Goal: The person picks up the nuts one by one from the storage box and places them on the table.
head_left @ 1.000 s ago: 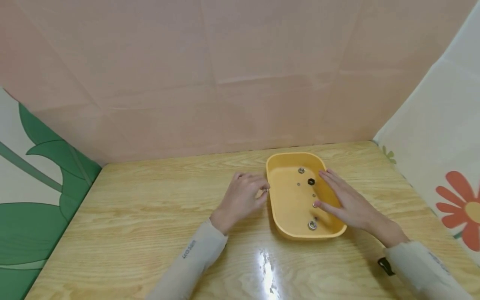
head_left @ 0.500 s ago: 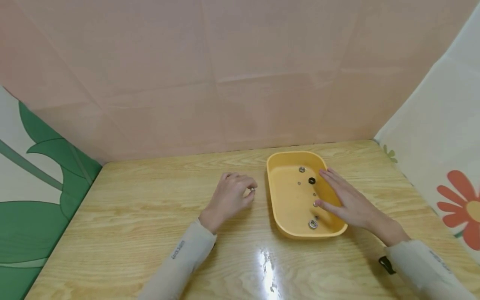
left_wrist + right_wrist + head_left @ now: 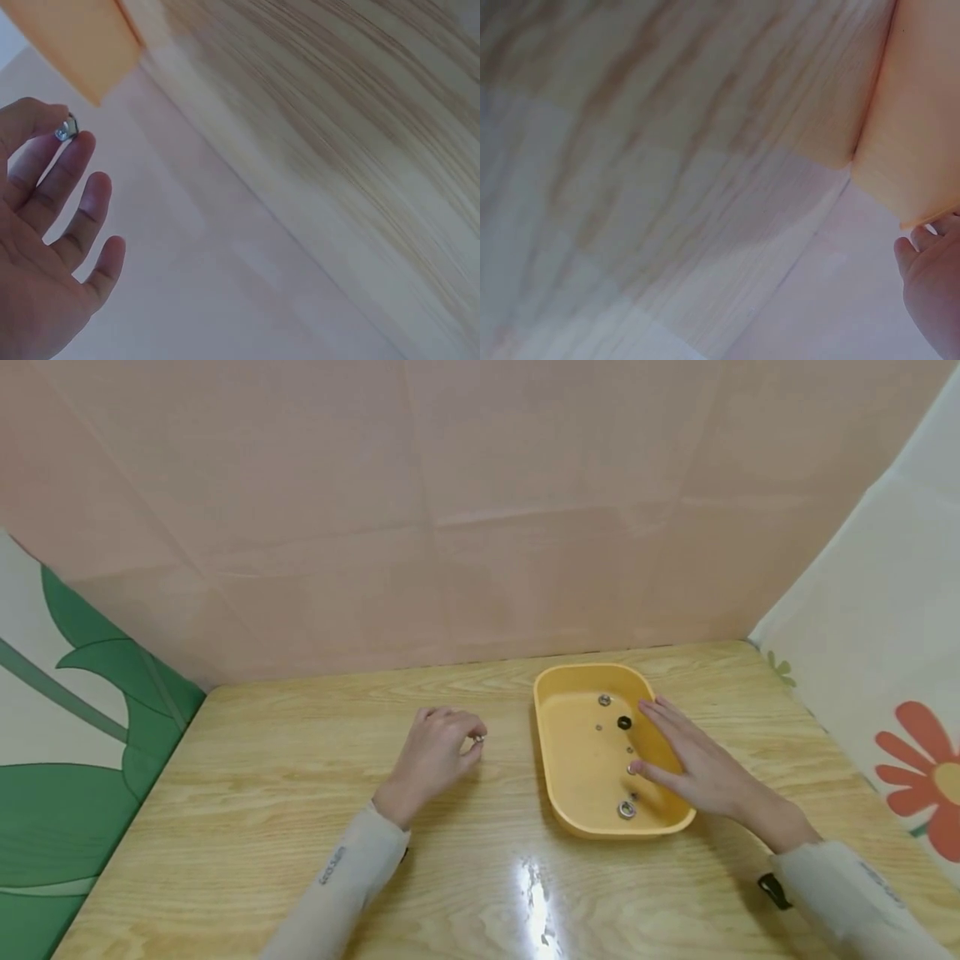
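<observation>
In the head view my left hand (image 3: 435, 756) is over the table to the left of the yellow tray (image 3: 551, 777). It pinches a small silver metal nut (image 3: 67, 128) between thumb and fingertip, while the remaining fingers are spread. My right hand (image 3: 701, 768) rests at the tray's right rim, its fingers straight and its thumb reaching over the inside. On the tray floor lie a silver nut (image 3: 604, 700) at the far end, a black nut (image 3: 624, 722), a larger silver nut (image 3: 626, 810) near the front, and several tiny nuts (image 3: 598, 727).
The wood-grain table (image 3: 300, 777) backs onto a pink sheet (image 3: 450, 527). Patterned sheets with green leaves (image 3: 60, 827) and a red flower (image 3: 930, 777) flank the sides. A dark strap piece (image 3: 773, 890) shows beside the right sleeve.
My left hand has moved left, away from the tray's left rim, with the nut in its fingertips. The right hand and the tray have stayed in place.
</observation>
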The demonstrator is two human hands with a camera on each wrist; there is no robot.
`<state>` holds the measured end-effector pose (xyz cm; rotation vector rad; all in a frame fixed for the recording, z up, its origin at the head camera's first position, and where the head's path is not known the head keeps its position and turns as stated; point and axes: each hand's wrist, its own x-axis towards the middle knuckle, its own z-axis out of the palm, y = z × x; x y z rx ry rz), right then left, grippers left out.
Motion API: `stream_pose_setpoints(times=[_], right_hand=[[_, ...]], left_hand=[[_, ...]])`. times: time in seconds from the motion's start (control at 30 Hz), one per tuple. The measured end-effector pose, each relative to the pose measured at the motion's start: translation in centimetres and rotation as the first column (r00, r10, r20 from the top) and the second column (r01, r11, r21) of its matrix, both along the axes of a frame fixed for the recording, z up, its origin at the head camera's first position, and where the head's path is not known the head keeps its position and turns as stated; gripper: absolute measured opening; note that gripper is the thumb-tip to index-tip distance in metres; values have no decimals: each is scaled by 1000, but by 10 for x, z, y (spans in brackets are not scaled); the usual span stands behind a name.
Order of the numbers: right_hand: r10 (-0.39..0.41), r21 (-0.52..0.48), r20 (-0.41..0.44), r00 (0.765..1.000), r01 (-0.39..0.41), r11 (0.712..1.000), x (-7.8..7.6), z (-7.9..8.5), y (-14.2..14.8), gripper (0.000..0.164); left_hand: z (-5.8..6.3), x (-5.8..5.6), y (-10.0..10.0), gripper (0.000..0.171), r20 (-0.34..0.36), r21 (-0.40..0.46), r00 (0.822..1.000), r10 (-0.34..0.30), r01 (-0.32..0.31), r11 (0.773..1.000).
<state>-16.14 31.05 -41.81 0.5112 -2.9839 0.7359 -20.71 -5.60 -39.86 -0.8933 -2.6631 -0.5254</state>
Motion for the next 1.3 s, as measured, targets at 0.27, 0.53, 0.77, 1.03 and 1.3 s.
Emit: stream_pose_setpoints(times=[0.27,0.53,0.77,1.03,1.3], right_hand=[[-5,-2,-7,1000,4,1000,0,-1,0,89],[-3,2,-11,1000,3,1000,-1,-1,0,90],[5,2,-3,1000,-5,1000,-1,-3,1,90],[4,-1,14,1000,-4,1000,-2,-2,1,90],[-1,2,22,1000,1,1000,-1,-2,1,91]], left_hand=[[-3,-1,-15,8,-12,-12,999,31,-31,999],[-4,-3,-27,10,-28,-11,999,36,-36,999],[-5,-3,-38,11,-30,-21,996,80,-81,996],[-4,-2,-52,14,5,-53,989,145,-144,988],[-7,-3,-66,17,43,-73,984,173,-170,983]])
